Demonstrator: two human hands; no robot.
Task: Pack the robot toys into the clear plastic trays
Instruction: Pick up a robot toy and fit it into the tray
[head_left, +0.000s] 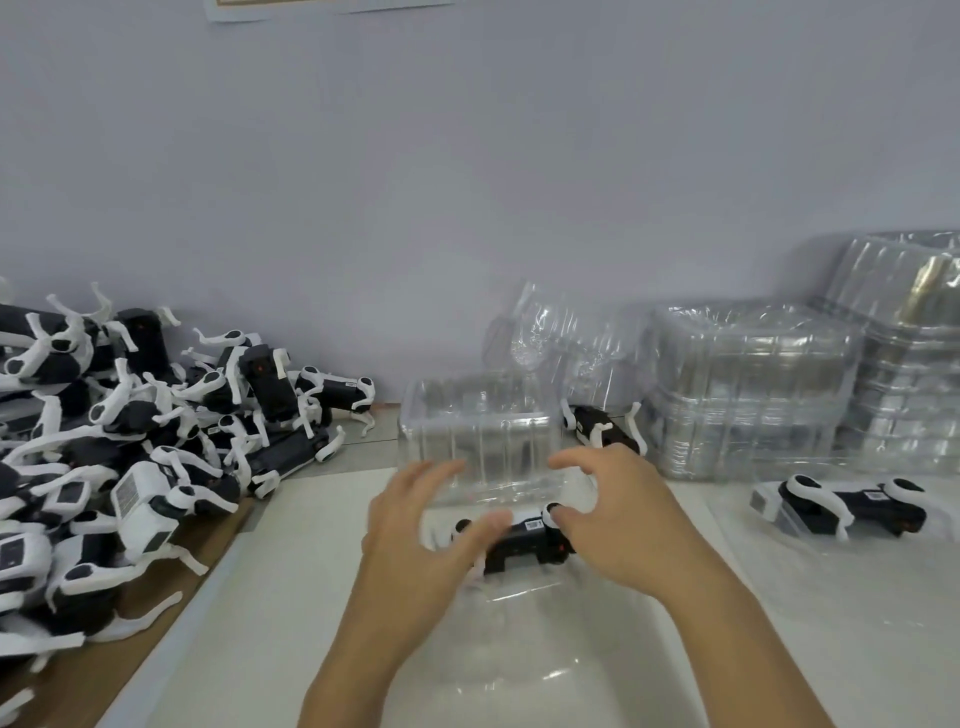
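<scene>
Your left hand (415, 525) and right hand (618, 514) hover with fingers spread and loosely bent, gripping nothing, over the robot toy (524, 543) — it lies in the near half of the clear plastic tray (483, 441). The toy pile (130, 441) sits left — tray stacks (753, 389) far right.

Left hand (415, 525) blurred, hiding robot toy (524, 540) end.
</scene>
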